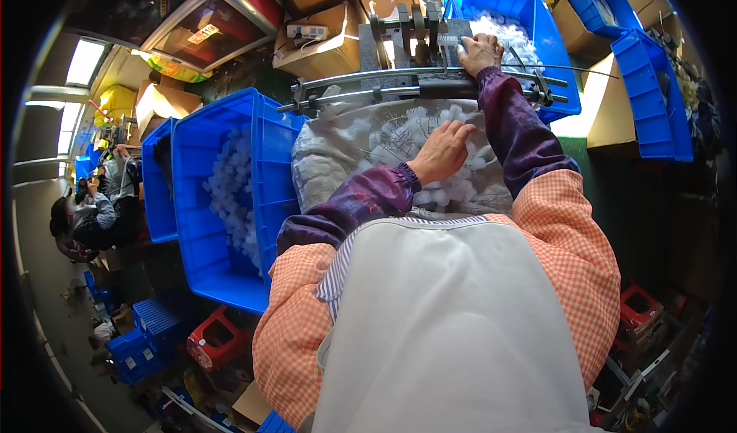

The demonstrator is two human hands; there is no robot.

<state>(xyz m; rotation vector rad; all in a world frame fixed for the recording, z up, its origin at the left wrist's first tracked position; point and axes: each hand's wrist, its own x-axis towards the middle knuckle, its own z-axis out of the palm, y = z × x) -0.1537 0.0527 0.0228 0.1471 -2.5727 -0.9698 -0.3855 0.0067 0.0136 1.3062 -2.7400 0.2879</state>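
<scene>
My left hand [444,152] hovers low over a grey cloth [326,149] spread in front of me, its fingers loosely bent and slightly apart. Around it on the cloth lie small white plastic pieces [439,196] and thin metal pins [390,135]. Farther off, my right hand [482,54] is at the right side of a bench machine [418,38] with dark metal brackets. Its fingers are closed together next to a small white piece [447,40] on the machine; what they grip is hidden. Two metal rods [368,82] cross between the machine and the cloth.
To the left stands a blue crate [261,172] with white pieces [234,191]; another blue crate [549,38] with such pieces is behind my right hand. A thin rod [580,69] juts out rightward. Cardboard boxes [322,45], red stools [216,339] and a seated person [88,214] surround the bench.
</scene>
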